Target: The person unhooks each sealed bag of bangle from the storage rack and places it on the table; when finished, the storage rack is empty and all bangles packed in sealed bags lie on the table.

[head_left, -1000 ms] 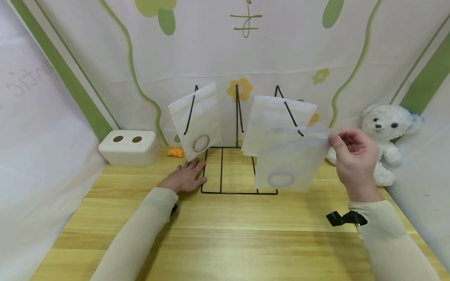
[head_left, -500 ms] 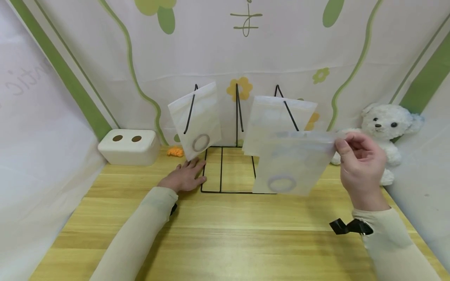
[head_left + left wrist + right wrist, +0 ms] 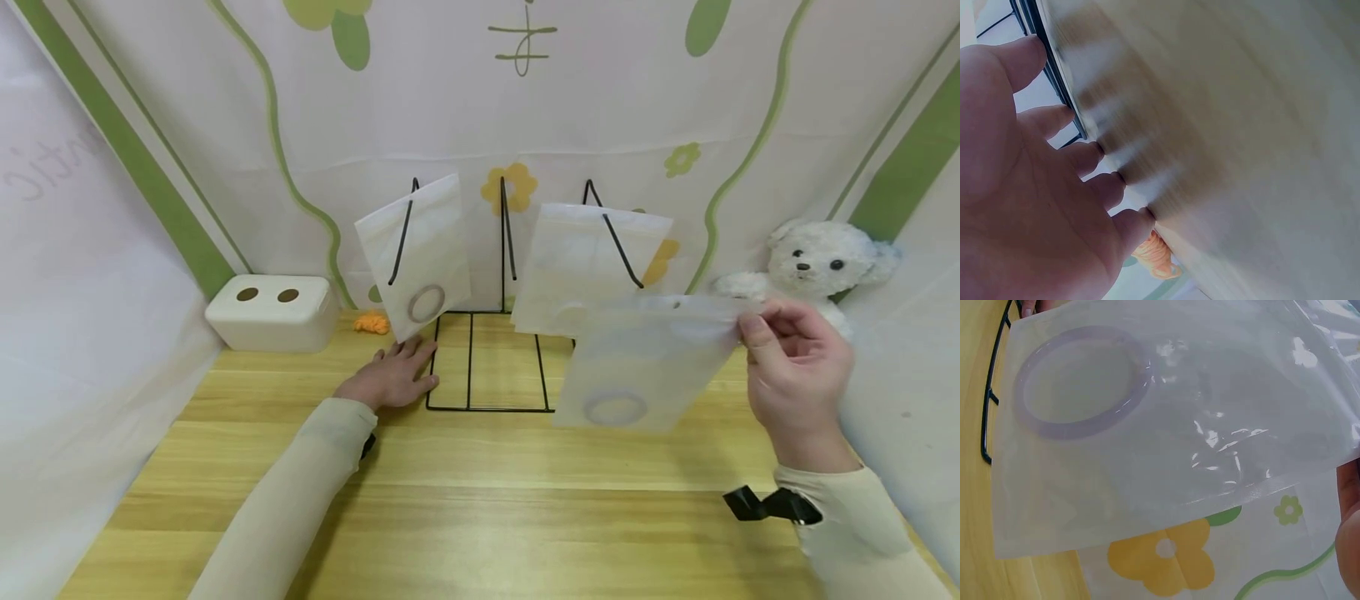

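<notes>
Right hand (image 3: 798,375) pinches the translucent bag (image 3: 648,358) by its top corner, now drawn clear of the right hook (image 3: 622,251) to right of centre, so unhooking looks done; left hand (image 3: 390,375), fingers extended, grips nothing beside the rack base (image 3: 469,409), left of centre.

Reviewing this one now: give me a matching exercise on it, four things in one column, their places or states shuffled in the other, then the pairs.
Column one
1. Left hand
2. Right hand
3. White box
4. Plush bear

Column two
A. Two brown ovals on top
B. Pinches a translucent bag by a top corner
C. Far right, lower part hidden from the head view
D. Rests at the edge of the black wire rack

Pairs: 1-D, 2-B, 3-A, 4-C
</notes>
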A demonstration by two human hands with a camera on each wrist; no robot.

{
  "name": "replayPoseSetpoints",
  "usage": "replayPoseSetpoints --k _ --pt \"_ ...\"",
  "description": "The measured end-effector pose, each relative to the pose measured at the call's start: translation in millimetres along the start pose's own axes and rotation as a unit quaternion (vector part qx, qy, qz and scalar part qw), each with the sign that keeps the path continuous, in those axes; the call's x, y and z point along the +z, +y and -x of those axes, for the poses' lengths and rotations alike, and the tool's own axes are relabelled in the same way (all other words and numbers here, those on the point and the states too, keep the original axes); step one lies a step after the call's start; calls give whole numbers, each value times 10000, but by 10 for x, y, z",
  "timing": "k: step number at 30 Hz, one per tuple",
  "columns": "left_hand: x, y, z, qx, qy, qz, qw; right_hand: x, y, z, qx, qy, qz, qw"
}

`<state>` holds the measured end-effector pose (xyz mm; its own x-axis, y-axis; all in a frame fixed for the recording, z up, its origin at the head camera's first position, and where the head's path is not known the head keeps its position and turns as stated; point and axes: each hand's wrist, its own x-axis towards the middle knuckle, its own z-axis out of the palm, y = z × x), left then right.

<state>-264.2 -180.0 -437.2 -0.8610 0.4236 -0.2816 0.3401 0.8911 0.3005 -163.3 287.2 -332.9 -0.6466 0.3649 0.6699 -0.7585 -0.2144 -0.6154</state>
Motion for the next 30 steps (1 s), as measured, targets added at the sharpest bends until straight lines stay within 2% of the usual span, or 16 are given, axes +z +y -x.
replayPoseSetpoints --k 3,5,6,9,12,13,18,23,26,30 --pt "-1 15 14 -57 25 -28 10000 -89 -20 14 82 57 -136 9999" --pt "-28 36 26 -113 -76 -31 9999 -159 -40 21 167 88 -272 9995" --pt "11 -15 -5 -71 -32 2 10000 -195 -49 24 241 89 -423 9988" --pt "16 -44 -18 -29 -55 88 9999 -303 -90 32 537 148 -704 9960" --pt "80 -124 -82 3 7 135 9999 -403 -122 38 891 375 -655 9932" --pt "71 -112 -81 -39 -22 125 9999 -435 -131 39 1002 474 -538 9924" --pt "203 -255 -211 -54 47 51 10000 -605 -113 43 1309 814 65 9880" --pt "245 -300 -265 -135 12 59 9999 -792 -75 19 1535 1083 638 9801" --pt "236 -295 -260 -134 14 79 9999 -884 -62 -41 1794 1264 1030 9702" --pt "210 -270 -229 -114 44 126 9998 -972 -63 -150 2214 1374 1748 9495"
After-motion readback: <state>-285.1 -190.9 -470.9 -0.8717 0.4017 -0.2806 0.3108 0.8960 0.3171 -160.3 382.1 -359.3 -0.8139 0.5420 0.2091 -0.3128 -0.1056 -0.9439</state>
